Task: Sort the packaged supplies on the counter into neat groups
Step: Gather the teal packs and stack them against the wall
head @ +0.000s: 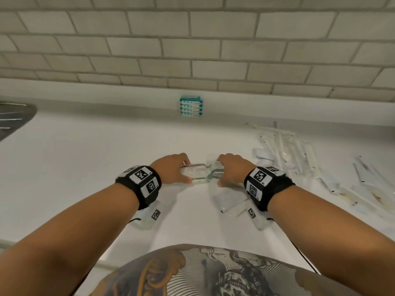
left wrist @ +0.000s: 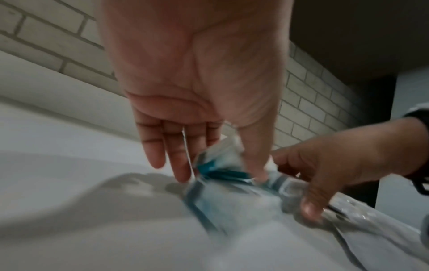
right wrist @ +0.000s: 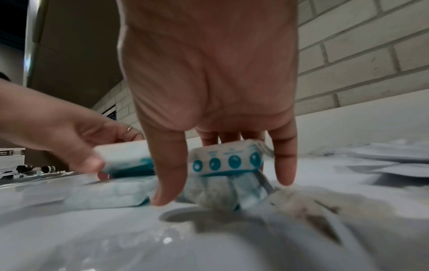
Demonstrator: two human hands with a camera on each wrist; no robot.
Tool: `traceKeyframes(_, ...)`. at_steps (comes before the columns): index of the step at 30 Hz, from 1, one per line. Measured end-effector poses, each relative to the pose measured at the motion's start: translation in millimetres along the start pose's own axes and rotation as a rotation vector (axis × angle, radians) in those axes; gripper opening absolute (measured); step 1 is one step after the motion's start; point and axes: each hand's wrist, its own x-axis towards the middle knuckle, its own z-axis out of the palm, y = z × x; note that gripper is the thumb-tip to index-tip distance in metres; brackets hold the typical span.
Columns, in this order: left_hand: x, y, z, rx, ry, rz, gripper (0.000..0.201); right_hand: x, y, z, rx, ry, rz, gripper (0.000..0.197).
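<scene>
White counter (head: 89, 167) runs below a pale brick wall (head: 192, 43). Left hand (head: 171, 168) and right hand (head: 232, 169) grip opposite ends of a bunch of teal-and-white packets (head: 202, 174) low over the counter, thumbs and fingers curled round it. Beyond the fingertips, a stack (head: 191, 107) stands at the wall. Right of the right fingers lie clear pouches (head: 299, 150), contents apparently long and thin.

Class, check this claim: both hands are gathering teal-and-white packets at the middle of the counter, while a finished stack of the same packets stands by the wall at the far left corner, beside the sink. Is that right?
Not quite. The head view shows the finished stack against the wall straight ahead, well away from the sink. The rest holds: left hand and right hand gather the teal-and-white packets mid-counter.
</scene>
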Motion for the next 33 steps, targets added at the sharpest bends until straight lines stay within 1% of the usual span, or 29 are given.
traceKeyframes(2,3.1,-7.1,-7.5,-0.035,-0.055,-0.01,0.045,4.0,-8.6,2.9,-0.021,-0.014,0.007,0.051)
traceKeyframes(3,5.5,-9.8,-11.2,-0.044,-0.087,-0.017,0.047,5.9,-10.9,2.8,-0.024,-0.04,0.003,0.049)
traceKeyframes(5,9.7,-20.3,-17.0,-0.048,-0.121,-0.039,0.056,8.8,-14.7,-1.9,0.008,-0.106,0.02,0.051)
traceKeyframes(6,12.5,-27.9,-17.9,-0.049,-0.113,-0.041,0.056,10.1,-15.1,-6.0,0.052,-0.125,0.044,0.054)
traceKeyframes(8,19.4,-42.8,-16.4,-0.059,-0.062,-0.033,0.046,12.4,-11.1,-14.5,0.175,-0.144,0.101,0.054)
traceKeyframes(10,23.6,-52.6,-14.2,-0.082,-0.032,-0.023,0.035,14.7,-5.8,-22.7,0.291,-0.155,0.162,0.044)
traceKeyframes(12,25.6,-56.1,-12.6,-0.106,-0.035,-0.011,0.031,17.4,-2.7,-25.7,0.329,-0.16,0.212,0.036)
traceKeyframes(13,26.2,-56.3,-12.1,-0.109,-0.043,-0.005,0.031,20.0,-2.2,-26.7,0.304,-0.158,0.241,0.04)
traceKeyframes(14,26.8,-56.7,-11.1,-0.106,-0.051,0.001,0.032,22.4,-2.6,-26.6,0.208,-0.146,0.268,0.05)
traceKeyframes(15,28.2,-57.5,-9.8,-0.11,-0.054,0.007,0.032,25.9,-3.7,-25.5,0.083,-0.104,0.292,0.061)
traceKeyframes(16,29.7,-58.8,-8.5,-0.124,-0.053,0.009,0.031,27.1,-8.4,-25.0,-0.022,-0.016,0.31,0.067)
traceKeyframes(17,31.3,-59.9,-7.2,-0.144,-0.051,0.011,0.03,25.9,-16.4,-25.1,-0.07,0.107,0.29,0.067)
traceKeyframes(18,32.1,-61.1,-6.5,-0.163,-0.051,0.013,0.03,22.3,-28.4,-25.6,-0.073,0.228,0.221,0.061)
traceKeyframes(19,32.7,-61.9,-6.2,-0.18,-0.053,0.018,0.03,18.2,-41.6,-24.6,-0.028,0.294,0.108,0.051)
traceKeyframes(20,33.2,-62.7,-5.9,-0.194,-0.056,0.024,0.03,11.5,-56.2,-22.9,0.007,0.261,-0.009,0.041)
traceKeyframes(21,34.0,-64.0,-5.2,-0.208,-0.056,0.032,0.031,5.9,-69.9,-17.8,-0.003,0.154,-0.112,0.038)
traceKeyframes(22,34.2,-65.0,-4.5,-0.223,-0.058,0.039,0.03,-0.1,-82.9,-8.6,-0.08,0.031,-0.181,0.041)
traceKeyframes(23,34.2,-66.2,-3.6,-0.238,-0.064,0.043,0.03,-4.6,-93.0,2.9,-0.181,-0.047,-0.231,0.045)
traceKeyframes(24,34.2,-67.5,-2.7,-0.245,-0.074,0.044,0.03,-7.1,-98.1,13.0,-0.255,-0.061,-0.258,0.045)
traceKeyframes(25,33.9,-68.7,-2.1,-0.247,-0.086,0.042,0.031,-7.0,-98.3,20.3,-0.263,-0.039,-0.275,0.041)
traceKeyframes(26,33.2,-69.6,-2.4,-0.245,-0.095,0.039,0.033,-6.9,-96.3,24.0,-0.214,-0.021,-0.268,0.036)
traceKeyframes(27,32.6,-70.3,-3.4,-0.241,-0.1,0.036,0.035,-6.2,-94.5,22.1,-0.142,-0.034,-0.239,0.031)
traceKeyframes(29,31.1,-71.6,-5.4,-0.234,-0.108,0.021,0.038,-5.2,-92.9,6.8,0.003,-0.155,-0.156,0.018)
traceKeyframes(30,30.0,-71.5,-6.2,-0.232,-0.112,0.012,0.039,-4.7,-91.5,-1.6,0.055,-0.213,-0.117,0.015)
traceKeyframes(31,29.1,-71.3,-6.6,-0.23,-0.114,0.001,0.039,-3.5,-89.3,-7.5,0.069,-0.231,-0.079,0.018)
traceKeyframes(33,27.8,-69.6,-6.9,-0.232,-0.11,-0.021,0.039,-0.6,-82.2,-12.4,-0.001,-0.184,-0.009,0.023)
